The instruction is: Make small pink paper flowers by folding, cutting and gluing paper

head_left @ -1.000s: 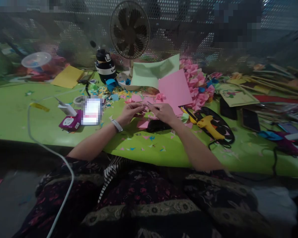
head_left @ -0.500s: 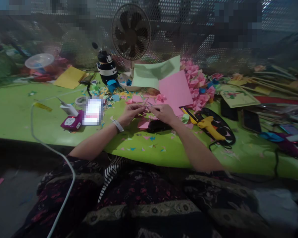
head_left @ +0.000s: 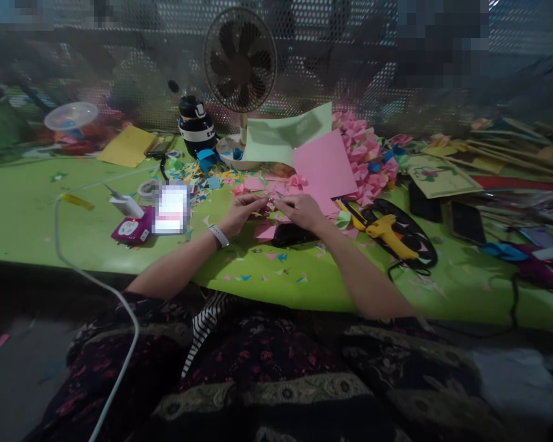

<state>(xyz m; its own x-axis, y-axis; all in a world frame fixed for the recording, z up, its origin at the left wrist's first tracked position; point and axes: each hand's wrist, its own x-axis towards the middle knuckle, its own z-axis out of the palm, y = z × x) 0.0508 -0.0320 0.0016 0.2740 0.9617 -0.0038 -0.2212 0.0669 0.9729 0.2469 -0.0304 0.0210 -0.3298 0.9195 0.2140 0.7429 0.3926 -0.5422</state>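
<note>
My left hand (head_left: 240, 213), with a pale band on its wrist, is closed in a pinch above the green table (head_left: 276, 288). Fingertip to fingertip with it, my right hand (head_left: 303, 212) is pinching too. Between them shows a small pink paper piece (head_left: 270, 204), its shape mostly hidden by the fingers. Below my right hand lies a black object (head_left: 295, 234), partly covered. A pink paper square (head_left: 265, 231) rests beside it, and a large pink sheet (head_left: 328, 167) leans just beyond my hands.
A yellow glue gun (head_left: 391, 236) and yellow cutter (head_left: 351, 215) lie to the right. Pink folded paper flowers (head_left: 373, 169) are heaped behind. A lit phone (head_left: 171, 209), purple power socket (head_left: 131, 230) and white cable (head_left: 126, 301) are left. A fan (head_left: 240, 61) and dark bottle (head_left: 196, 129) stand behind.
The view has shifted very slightly. My hands stay pinched together in nearly the same place, with only small finger movement around the pink paper piece.
</note>
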